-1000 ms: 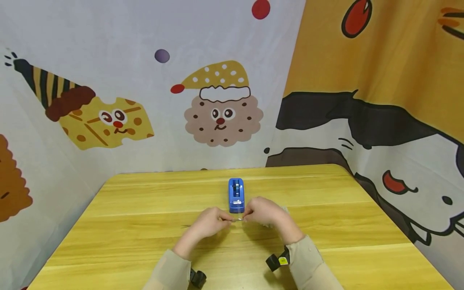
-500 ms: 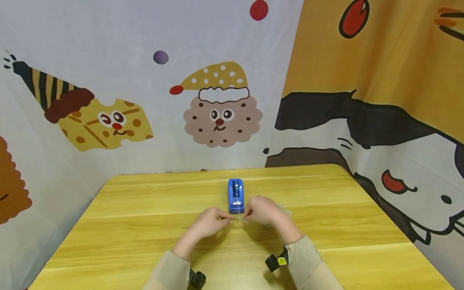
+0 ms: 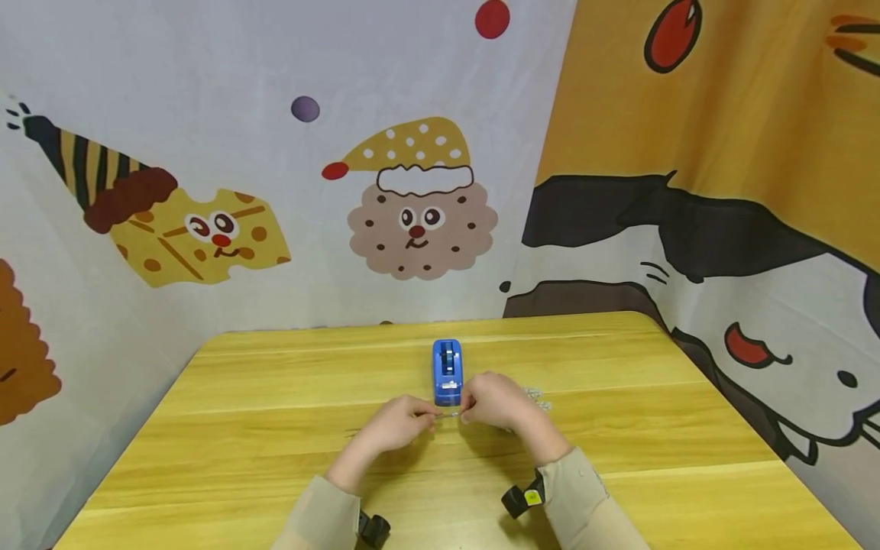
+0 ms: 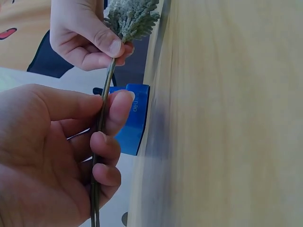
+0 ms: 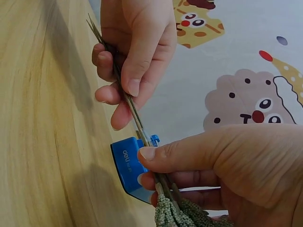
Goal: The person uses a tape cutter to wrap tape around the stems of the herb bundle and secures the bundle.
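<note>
A small bunch of thin greenish-brown stems (image 5: pixel 129 103) with grainy grey-green heads (image 4: pixel 135 20) is held by both hands. My left hand (image 3: pixel 400 422) pinches the bare stems between thumb and forefinger, the other fingers curled along them. Close by, my right hand (image 3: pixel 496 399) pinches the stems just below the heads. Between the hands, a strip of clear tape (image 5: pixel 146 135) lies against the stems; how far around it goes I cannot tell. A blue tape dispenser (image 3: pixel 448 374) stands on the table just beyond both hands.
The wooden table (image 3: pixel 261 428) carries the dispenser and runs back to a cartoon-printed curtain (image 3: pixel 275 61). A black wrist camera (image 3: pixel 516 501) sits at the right cuff, and another (image 3: pixel 374 528) at the left.
Left fingers shift slightly on the stems, and the grey-green heads beyond the right hand change their angle a little. Both hands stay in front of the dispenser.
</note>
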Action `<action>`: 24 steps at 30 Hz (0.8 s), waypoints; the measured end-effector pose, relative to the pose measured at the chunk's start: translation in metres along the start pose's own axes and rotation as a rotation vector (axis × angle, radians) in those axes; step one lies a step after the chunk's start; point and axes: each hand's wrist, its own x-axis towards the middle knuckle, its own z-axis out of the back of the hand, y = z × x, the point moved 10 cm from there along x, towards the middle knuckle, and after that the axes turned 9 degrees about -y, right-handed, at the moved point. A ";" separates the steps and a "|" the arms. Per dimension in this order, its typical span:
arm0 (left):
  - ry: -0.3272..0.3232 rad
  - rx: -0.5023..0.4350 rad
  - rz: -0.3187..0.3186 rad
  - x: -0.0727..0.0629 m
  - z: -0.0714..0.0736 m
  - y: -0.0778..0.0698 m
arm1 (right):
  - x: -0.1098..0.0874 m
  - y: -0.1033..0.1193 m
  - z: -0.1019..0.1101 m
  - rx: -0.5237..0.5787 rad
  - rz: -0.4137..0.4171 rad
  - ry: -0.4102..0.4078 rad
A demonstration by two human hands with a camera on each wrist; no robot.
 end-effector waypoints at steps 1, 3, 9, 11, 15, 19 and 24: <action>0.001 0.006 -0.004 0.000 0.000 -0.001 | 0.000 0.000 0.000 -0.001 -0.001 0.000; -0.001 0.006 -0.012 -0.001 0.000 -0.003 | 0.000 -0.001 -0.001 0.011 -0.006 0.008; -0.033 0.004 -0.015 -0.002 0.005 -0.006 | 0.000 0.000 0.001 0.030 -0.006 0.018; -0.045 0.012 -0.009 -0.001 0.006 -0.005 | -0.001 0.000 0.001 0.012 -0.005 0.023; -0.069 0.032 0.010 -0.001 0.007 -0.001 | -0.002 0.000 0.001 -0.022 -0.004 0.031; -0.093 0.039 0.036 0.000 0.008 0.002 | -0.002 0.001 0.003 -0.045 -0.002 0.012; -0.117 0.030 0.066 0.001 0.010 0.003 | 0.000 0.002 0.006 -0.068 0.019 -0.026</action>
